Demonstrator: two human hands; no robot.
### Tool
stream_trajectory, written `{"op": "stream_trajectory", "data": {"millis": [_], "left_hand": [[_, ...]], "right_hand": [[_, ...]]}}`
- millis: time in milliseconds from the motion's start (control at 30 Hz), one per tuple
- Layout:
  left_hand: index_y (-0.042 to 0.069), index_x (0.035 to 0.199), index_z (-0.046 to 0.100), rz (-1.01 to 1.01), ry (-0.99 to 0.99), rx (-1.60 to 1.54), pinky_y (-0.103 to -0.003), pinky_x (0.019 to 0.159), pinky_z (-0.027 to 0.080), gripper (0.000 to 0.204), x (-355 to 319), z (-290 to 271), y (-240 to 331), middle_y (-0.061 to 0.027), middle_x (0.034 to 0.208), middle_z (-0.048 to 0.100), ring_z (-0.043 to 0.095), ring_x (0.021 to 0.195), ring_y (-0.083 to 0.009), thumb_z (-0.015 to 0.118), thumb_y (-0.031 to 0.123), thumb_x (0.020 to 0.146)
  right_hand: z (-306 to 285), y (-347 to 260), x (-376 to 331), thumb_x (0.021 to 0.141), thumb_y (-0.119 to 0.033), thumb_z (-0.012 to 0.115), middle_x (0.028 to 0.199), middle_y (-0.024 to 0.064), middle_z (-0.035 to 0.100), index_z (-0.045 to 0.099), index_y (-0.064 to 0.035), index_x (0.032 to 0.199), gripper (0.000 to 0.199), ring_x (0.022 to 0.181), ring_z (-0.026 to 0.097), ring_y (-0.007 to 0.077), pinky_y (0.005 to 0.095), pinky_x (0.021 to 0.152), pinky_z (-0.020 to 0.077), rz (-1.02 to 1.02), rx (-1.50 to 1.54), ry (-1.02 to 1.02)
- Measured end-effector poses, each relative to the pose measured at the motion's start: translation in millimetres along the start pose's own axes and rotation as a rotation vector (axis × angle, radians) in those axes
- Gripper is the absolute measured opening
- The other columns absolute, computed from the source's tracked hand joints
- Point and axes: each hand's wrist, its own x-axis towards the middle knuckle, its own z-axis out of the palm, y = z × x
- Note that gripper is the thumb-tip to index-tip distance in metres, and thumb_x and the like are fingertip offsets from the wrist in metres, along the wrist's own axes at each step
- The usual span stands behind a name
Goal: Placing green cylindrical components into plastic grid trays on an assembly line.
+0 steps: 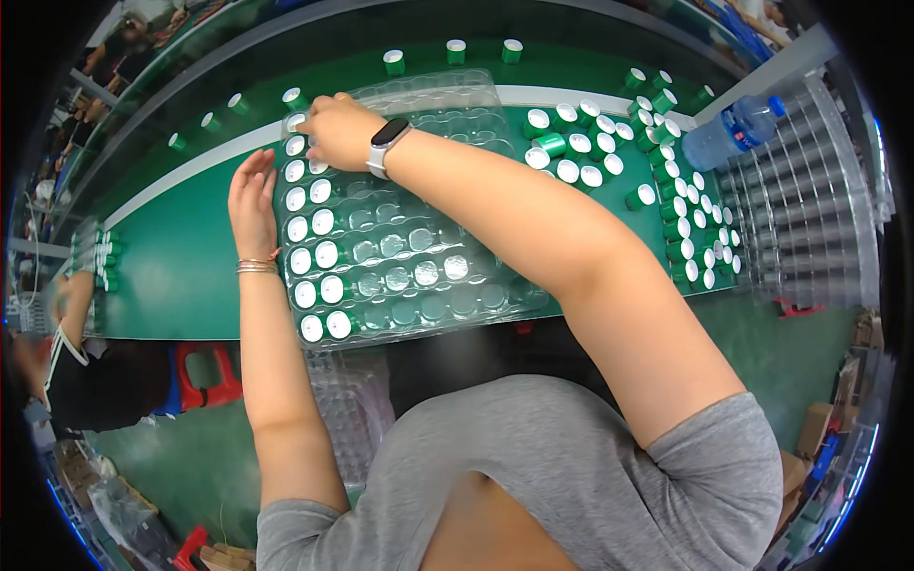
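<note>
A clear plastic tray (447, 295) with round pockets lies on the green table in front of me. Its two left columns hold small green bottles with white caps (327, 254). My right hand (338, 131), with a white wrist band, reaches across to the tray's far left corner, fingers curled over a bottle there; whether it grips it is hidden. My left hand (251, 200) lies flat and open against the tray's left edge, bracelets on the wrist.
A heap of loose green bottles (657, 181) lies to the right. More ride the conveyor belt (457, 52) behind. A water bottle (733, 133) and a stack of clear trays (809, 209) stand at the right. Another person (86, 371) sits at the left.
</note>
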Motion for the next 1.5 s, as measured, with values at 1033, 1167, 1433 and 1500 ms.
{"op": "stream_trajectory", "data": {"millis": [1033, 1167, 1433, 1500], "left_hand": [[0.003, 0.109, 0.065, 0.543, -0.893, 1.054, -0.040, 0.092, 0.047, 0.043, -62, 301, 42, -0.0138, 0.110, 0.065, 0.058, 0.105, -0.0336, 0.078, 0.012, 0.069], [0.003, 0.105, 0.066, 0.526, -0.959, 1.108, -0.040, 0.088, 0.048, 0.042, -60, 323, 9, -0.0115, 0.104, 0.067, 0.060, 0.100, -0.0315, 0.080, 0.009, 0.066], [0.004, 0.093, 0.065, 0.425, -0.909, 1.025, -0.040, 0.083, 0.050, 0.027, -60, 329, -8, -0.0105, 0.097, 0.067, 0.062, 0.091, -0.0319, 0.075, 0.006, 0.068], [0.004, 0.096, 0.064, 0.337, -0.852, 1.007, -0.039, 0.083, 0.051, 0.029, -67, 335, 5, -0.0108, 0.097, 0.067, 0.062, 0.093, -0.0306, 0.074, 0.005, 0.069]], "right_hand": [[-166, 56, -284, 0.077, -0.001, 0.071, 0.108, 0.0098, 0.055, 0.058, -0.0044, 0.116, 0.042, 0.088, 0.064, 0.0269, 0.0358, 0.074, 0.0521, 0.454, -0.034, 0.216], [-190, 56, -278, 0.081, 0.003, 0.070, 0.104, 0.0058, 0.056, 0.059, -0.0011, 0.117, 0.038, 0.084, 0.063, 0.0133, 0.0242, 0.069, 0.0501, 0.437, 0.255, 0.462], [-171, 78, -263, 0.088, 0.002, 0.065, 0.106, 0.0083, 0.064, 0.053, 0.0029, 0.121, 0.035, 0.093, 0.064, 0.0138, 0.0260, 0.080, 0.0526, 0.336, 1.152, 0.654], [-170, 78, -266, 0.089, 0.000, 0.065, 0.106, 0.0081, 0.064, 0.053, 0.0024, 0.121, 0.034, 0.091, 0.064, 0.0138, 0.0261, 0.078, 0.0527, 0.334, 1.185, 0.664]]}}
